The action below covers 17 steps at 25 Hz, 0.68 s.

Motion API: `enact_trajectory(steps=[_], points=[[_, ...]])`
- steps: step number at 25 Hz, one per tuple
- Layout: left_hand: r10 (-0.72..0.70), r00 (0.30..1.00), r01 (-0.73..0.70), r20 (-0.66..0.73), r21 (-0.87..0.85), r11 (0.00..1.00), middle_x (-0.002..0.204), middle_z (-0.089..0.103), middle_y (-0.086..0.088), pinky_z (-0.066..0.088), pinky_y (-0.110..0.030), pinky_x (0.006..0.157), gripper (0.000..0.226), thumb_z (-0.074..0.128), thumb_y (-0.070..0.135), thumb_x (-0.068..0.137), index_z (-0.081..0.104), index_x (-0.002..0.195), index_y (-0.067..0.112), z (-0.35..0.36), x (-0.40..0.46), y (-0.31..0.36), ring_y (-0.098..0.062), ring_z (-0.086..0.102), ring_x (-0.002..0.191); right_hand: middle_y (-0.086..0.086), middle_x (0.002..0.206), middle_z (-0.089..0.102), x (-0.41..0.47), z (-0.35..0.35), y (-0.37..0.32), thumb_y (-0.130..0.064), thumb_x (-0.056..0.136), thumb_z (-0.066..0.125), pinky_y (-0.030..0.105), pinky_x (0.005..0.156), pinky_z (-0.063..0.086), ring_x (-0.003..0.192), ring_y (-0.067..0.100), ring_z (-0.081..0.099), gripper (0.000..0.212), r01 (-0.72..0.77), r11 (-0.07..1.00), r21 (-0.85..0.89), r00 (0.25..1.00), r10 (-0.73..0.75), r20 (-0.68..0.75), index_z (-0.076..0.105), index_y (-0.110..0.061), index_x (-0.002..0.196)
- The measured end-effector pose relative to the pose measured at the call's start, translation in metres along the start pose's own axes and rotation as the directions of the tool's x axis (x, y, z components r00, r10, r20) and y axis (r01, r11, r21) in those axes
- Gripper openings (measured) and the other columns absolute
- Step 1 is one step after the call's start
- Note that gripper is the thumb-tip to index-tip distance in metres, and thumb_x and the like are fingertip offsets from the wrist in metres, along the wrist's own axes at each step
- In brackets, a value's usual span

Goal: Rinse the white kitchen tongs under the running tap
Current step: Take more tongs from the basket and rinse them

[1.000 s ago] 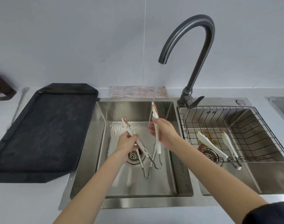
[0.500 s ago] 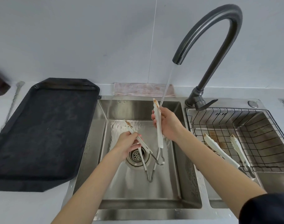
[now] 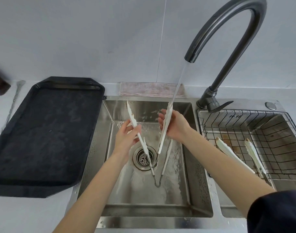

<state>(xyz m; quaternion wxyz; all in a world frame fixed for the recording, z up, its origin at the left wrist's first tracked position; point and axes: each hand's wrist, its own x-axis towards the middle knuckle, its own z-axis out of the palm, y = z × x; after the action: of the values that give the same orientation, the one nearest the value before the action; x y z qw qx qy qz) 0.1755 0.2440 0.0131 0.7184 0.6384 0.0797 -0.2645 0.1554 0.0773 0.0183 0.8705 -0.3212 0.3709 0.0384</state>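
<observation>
The white kitchen tongs (image 3: 162, 142) are spread into a V over the left sink basin (image 3: 198, 165), hinge down near the drain (image 3: 144, 157). My left hand (image 3: 127, 137) grips the left arm, whose stained tip points up. My right hand (image 3: 176, 125) grips the right arm. Water (image 3: 179, 81) runs from the dark curved tap (image 3: 228, 31) and lands on the tip of the right arm, just above my right hand. A second pair of tongs (image 3: 158, 181) seems to lie on the basin floor under the held pair.
A black tray (image 3: 46, 132) lies on the counter to the left. A pinkish cloth (image 3: 150, 89) sits behind the basin. The right basin holds a wire basket (image 3: 278, 145) with another pair of white tongs (image 3: 233, 153). A metal utensil (image 3: 14, 101) lies at far left.
The tongs have been opened wider; my left hand has lifted its arm up and to the left. The right arm's tip stays under the stream. The view has moved closer to the sink.
</observation>
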Motion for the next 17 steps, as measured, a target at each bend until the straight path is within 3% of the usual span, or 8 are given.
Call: enact_trajectory(steps=[3, 6, 9, 11, 14, 17], points=[[0.058, 0.998, -0.058, -0.01, 0.02, 0.998, 0.086, 0.057, 0.006, 0.05, -0.024, 0.075, 0.037, 0.063, 0.013, 0.085, 0.055, 0.119, 0.026, 0.0, -0.002, 0.004, -0.01, 0.057, 0.081, 0.009, 0.094, 0.062, 0.0, -0.003, 0.003, -0.028, 0.101, 0.027, 0.028, 0.069, 0.043, 0.085, 0.019, 0.059, 0.035, 0.022, 0.997, 0.068, 1.0, -0.022, 0.002, 0.057, -0.01, 0.096], [0.118, 0.993, -0.116, -0.015, 0.097, 0.988, 0.09, 0.06, 0.01, 0.051, -0.024, 0.081, 0.047, 0.064, 0.014, 0.084, 0.053, 0.129, 0.026, 0.001, -0.002, 0.008, -0.009, 0.059, 0.087, 0.009, 0.103, 0.061, 0.002, -0.003, 0.002, -0.029, 0.101, 0.028, 0.032, 0.077, 0.044, 0.093, 0.021, 0.059, 0.034, 0.052, 0.997, 0.063, 0.998, -0.054, 0.031, 0.053, -0.008, 0.11], [0.169, 0.985, -0.162, -0.022, 0.178, 0.971, 0.093, 0.062, 0.011, 0.049, -0.031, 0.092, 0.048, 0.066, 0.016, 0.083, 0.053, 0.126, 0.034, 0.003, -0.002, 0.011, -0.008, 0.061, 0.091, 0.007, 0.102, 0.06, 0.004, -0.002, 0.002, -0.026, 0.1, 0.034, 0.033, 0.086, 0.043, 0.1, 0.02, 0.058, 0.027, 0.076, 0.997, 0.009, 0.996, -0.076, 0.049, 0.054, -0.009, 0.102], [0.172, 0.985, -0.164, -0.02, 0.21, 0.964, 0.097, 0.063, 0.009, 0.049, -0.032, 0.093, 0.052, 0.066, 0.017, 0.083, 0.051, 0.131, 0.029, 0.004, -0.002, 0.01, -0.01, 0.062, 0.094, 0.004, 0.096, 0.06, 0.007, -0.001, 0.003, -0.023, 0.1, 0.037, 0.031, 0.089, 0.043, 0.098, 0.017, 0.057, 0.024, 0.092, 0.996, -0.011, 0.995, -0.091, 0.034, 0.056, -0.009, 0.098], [0.09, 0.996, -0.088, -0.021, 0.09, 0.992, 0.093, 0.062, 0.007, 0.056, -0.021, 0.073, 0.049, 0.063, 0.015, 0.085, 0.05, 0.132, 0.022, 0.004, -0.002, 0.006, -0.012, 0.061, 0.088, 0.0, 0.072, 0.055, 0.008, 0.002, 0.001, -0.023, 0.095, 0.05, 0.023, 0.067, 0.05, 0.067, 0.011, 0.056, 0.011, 0.149, 0.988, -0.039, 0.989, -0.149, -0.007, 0.055, -0.014, 0.093], [-0.047, 0.999, 0.049, 0.021, -0.07, 0.996, 0.088, 0.061, 0.004, 0.056, -0.014, 0.06, 0.036, 0.059, 0.015, 0.088, 0.054, 0.125, 0.015, 0.003, -0.004, 0.001, -0.012, 0.06, 0.08, -0.005, 0.053, 0.044, 0.0, 0.009, -0.005, -0.033, 0.091, 0.056, 0.016, 0.043, 0.04, 0.041, 0.006, 0.041, 0.022, 0.179, 0.969, -0.17, 0.978, -0.195, -0.078, 0.054, -0.015, 0.079]])
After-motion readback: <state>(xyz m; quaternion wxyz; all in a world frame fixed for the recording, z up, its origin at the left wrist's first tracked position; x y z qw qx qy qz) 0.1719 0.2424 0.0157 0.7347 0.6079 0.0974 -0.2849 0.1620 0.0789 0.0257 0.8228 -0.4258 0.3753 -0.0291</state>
